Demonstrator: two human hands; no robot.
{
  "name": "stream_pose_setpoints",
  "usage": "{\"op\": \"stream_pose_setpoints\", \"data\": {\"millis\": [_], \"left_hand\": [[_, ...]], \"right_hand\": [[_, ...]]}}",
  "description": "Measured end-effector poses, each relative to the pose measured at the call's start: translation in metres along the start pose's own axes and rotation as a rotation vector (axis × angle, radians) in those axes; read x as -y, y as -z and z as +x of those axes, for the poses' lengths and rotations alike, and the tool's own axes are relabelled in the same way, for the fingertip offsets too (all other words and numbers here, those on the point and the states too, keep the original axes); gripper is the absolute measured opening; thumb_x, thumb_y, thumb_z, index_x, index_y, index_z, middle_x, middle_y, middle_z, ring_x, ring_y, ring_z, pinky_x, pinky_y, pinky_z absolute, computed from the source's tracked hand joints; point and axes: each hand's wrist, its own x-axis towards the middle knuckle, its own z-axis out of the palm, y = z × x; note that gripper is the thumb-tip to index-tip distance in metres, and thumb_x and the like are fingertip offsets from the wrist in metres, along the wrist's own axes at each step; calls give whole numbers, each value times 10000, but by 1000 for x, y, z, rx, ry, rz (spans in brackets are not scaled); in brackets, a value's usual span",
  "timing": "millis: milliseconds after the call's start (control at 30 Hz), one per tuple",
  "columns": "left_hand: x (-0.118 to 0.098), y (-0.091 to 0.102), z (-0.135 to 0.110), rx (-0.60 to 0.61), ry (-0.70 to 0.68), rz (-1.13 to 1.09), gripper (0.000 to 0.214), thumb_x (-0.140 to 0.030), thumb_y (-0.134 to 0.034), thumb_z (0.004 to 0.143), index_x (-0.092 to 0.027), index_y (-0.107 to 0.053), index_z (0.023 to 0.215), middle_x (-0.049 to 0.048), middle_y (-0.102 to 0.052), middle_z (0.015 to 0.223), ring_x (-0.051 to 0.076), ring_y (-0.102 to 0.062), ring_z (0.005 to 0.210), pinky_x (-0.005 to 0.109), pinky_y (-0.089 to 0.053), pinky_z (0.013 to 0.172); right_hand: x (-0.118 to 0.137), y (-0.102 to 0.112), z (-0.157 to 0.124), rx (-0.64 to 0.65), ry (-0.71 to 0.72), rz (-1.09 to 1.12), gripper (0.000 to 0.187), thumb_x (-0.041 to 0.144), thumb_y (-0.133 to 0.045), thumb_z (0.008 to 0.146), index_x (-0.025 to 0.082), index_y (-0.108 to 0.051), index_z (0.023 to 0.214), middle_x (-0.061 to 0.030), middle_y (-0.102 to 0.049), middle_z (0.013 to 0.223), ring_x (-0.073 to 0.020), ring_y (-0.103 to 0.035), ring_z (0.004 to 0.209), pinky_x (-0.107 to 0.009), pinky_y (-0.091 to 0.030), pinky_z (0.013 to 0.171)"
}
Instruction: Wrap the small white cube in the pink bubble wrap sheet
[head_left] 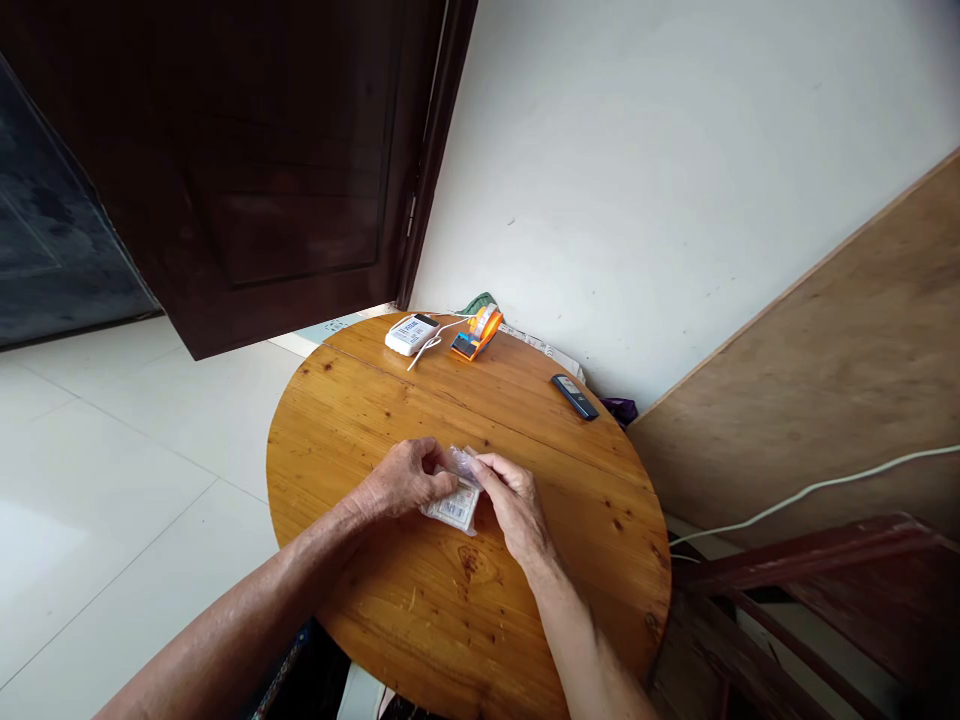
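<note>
On the round wooden table [360, 420], my left hand [405, 480] and my right hand [514, 500] meet over a small clear plastic packet [456, 505] with printed paper inside. Both hands pinch the packet's upper edge with curled fingers. The lower part of the packet lies flat on the tabletop between the hands.
At the table's far edge stand a white box with a cable [412, 334] and an orange tape dispenser [478, 335]. A dark remote [575, 396] lies at the right. A dark door [247, 160], a leaning wooden board [825, 370] and a white cord [810, 490] surround the table.
</note>
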Motion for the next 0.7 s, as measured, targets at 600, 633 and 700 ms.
{"op": "stream_pose_setpoints", "data": {"millis": [600, 633, 700], "left_hand": [[20, -7, 9, 53, -106, -324, 357, -270, -647, 712, -165, -509, 1024, -21, -587, 798, 100, -516, 640, 207, -394, 554], [20, -7, 8, 46, -105, -329, 361, -263, -652, 713, -164, -508, 1029, -23, -587, 794, 97, -512, 634, 203, -387, 547], [19, -6, 8, 28, -108, -333, 381, -258, -664, 716, -163, -507, 1051, -27, -581, 781, 91, -500, 622, 197, -380, 541]], "right_hand": [[-5, -11, 12, -76, -18, 136, 275, 461, -667, 789, 198, -635, 717, 38, -533, 660, -124, -439, 615, -242, -376, 609], [-5, -11, 12, -82, -13, 131, 274, 462, -662, 793, 200, -630, 721, 40, -529, 657, -124, -439, 613, -241, -376, 607], [-4, -11, 11, -88, -6, 128, 273, 462, -655, 795, 201, -619, 722, 43, -520, 648, -122, -435, 604, -239, -376, 599]]}}
